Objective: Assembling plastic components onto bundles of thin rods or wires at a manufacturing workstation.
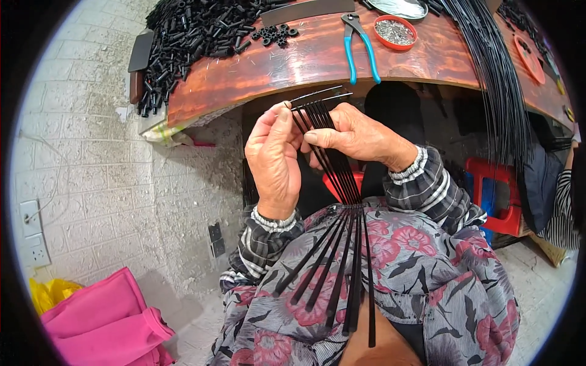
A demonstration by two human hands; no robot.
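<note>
A bundle of thin black rods (345, 180), like umbrella ribs, runs from between my hands down toward my lap. They are gathered at a narrow joint near my waist, and below it the loose ends fan out over a flowered apron (421, 244). My left hand (273, 165) pinches at the bundle's upper left side, thumb up against the fingers. From the right, my right hand (360, 135) grips the rods with its thumb across them. Thin shiny metal ends stick out above both hands. Whether my left fingertips hold a separate small part is hidden.
Over the wooden table (244, 76) lie teal-handled pliers (360, 49), an orange bowl (395, 47) of small metal parts and a heap of black plastic pieces (201, 27). Long black rods (497, 79) hang over its edge. A red stool (503, 213) stands right; pink cloth (104, 311) lies left.
</note>
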